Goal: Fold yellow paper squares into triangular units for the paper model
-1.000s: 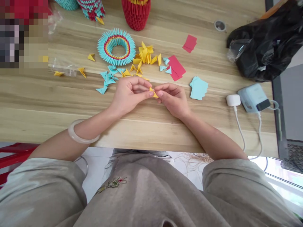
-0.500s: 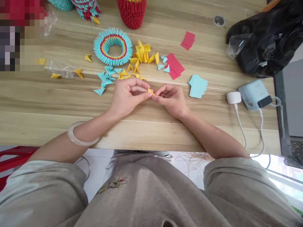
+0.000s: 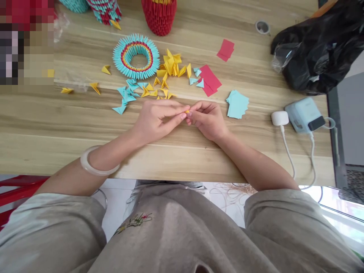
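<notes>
A small yellow folded paper piece (image 3: 187, 111) sits pinched between the fingertips of both hands, just above the wooden counter (image 3: 182, 151) and near its front-middle. Only a sliver of the yellow shows, since the fingers cover most of it. The left hand (image 3: 155, 119) comes in from the left, its thumb and forefinger closed on the piece, the other fingers curled loosely. The right hand (image 3: 206, 119) meets it from the right, thumb and forefinger likewise pressed on the same piece; the fingertips of the two hands touch or nearly touch around it. A pale bangle (image 3: 95, 165) rings the left wrist, at the counter's front edge.

Just beyond the hands lie scattered yellow folded triangles (image 3: 170, 66) and light blue folded triangles (image 3: 127, 93). Behind these rests a ring of interlocked paper units (image 3: 136, 55), blue outside with red and yellow bands inside. To the right of the yellow heap lie red paper slips (image 3: 210, 80), with another red slip (image 3: 226, 49) farther back. A stack of light blue paper slips (image 3: 237, 104) lies just right of the right hand. Farther right are a white charger plug (image 3: 280, 118), a pale blue device (image 3: 304, 115) and a black plastic bag (image 3: 318, 53). At the far edge stands a red folded-paper vessel (image 3: 159, 15).
</notes>
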`<state>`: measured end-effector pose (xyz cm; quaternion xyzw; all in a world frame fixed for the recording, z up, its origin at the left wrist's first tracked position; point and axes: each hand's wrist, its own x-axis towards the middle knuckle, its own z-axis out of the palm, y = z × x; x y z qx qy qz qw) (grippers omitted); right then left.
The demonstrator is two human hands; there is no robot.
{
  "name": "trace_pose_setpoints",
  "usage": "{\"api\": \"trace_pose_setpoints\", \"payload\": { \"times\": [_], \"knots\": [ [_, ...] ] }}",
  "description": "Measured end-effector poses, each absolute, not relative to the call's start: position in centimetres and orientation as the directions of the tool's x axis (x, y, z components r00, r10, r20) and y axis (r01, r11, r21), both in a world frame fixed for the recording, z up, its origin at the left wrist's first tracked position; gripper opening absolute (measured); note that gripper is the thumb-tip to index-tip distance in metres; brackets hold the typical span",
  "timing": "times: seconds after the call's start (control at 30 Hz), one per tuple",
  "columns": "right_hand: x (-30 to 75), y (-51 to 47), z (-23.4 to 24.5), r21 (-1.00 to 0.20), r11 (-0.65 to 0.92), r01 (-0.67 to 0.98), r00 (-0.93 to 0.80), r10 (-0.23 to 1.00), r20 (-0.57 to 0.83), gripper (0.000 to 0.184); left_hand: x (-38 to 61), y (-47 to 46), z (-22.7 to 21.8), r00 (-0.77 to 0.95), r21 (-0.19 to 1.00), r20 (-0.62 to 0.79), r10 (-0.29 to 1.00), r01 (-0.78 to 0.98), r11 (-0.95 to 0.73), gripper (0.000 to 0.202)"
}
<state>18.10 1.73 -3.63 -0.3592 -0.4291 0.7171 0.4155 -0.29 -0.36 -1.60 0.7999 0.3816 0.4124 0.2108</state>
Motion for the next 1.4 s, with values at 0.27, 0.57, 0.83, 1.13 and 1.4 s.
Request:
{"api": "trace_pose_setpoints", "payload": {
  "times": [0.27,0.57,0.83,1.13,1.4],
  "knots": [
    [18.0,1.8,-3.8,-0.908,-0.271,-0.321,-0.418,0.9,-0.121,0.03,-0.2,-0.3,-2.4,0.098,0.907,0.259,0.961,0.318,-0.277,0.025],
    [18.2,1.8,-4.5,-0.972,-0.127,-0.196,-0.372,0.927,-0.046,0.027,-0.4,-0.4,-2.0,0.109,0.917,0.204,0.973,0.326,-0.23,0.023],
    [18.0,2.0,-4.2,-0.934,-0.183,-0.306,-0.368,0.928,-0.061,0.028,-0.2,-0.9,-2.0,0.081,0.853,0.306,0.949,0.419,-0.311,0.019],
    [18.2,1.9,-4.4,-0.956,-0.158,-0.245,-0.396,0.917,-0.05,0.028,-0.4,-1.1,-1.4,0.189,0.675,0.474,0.86,0.549,-0.493,0.011],
    [18.5,2.0,-4.8,-0.973,-0.11,-0.201,-0.396,0.918,-0.022,0.029,-0.1,-1.1,-1.8,0.179,0.773,0.398,0.9,0.462,-0.434,0.015]
  ]
}}
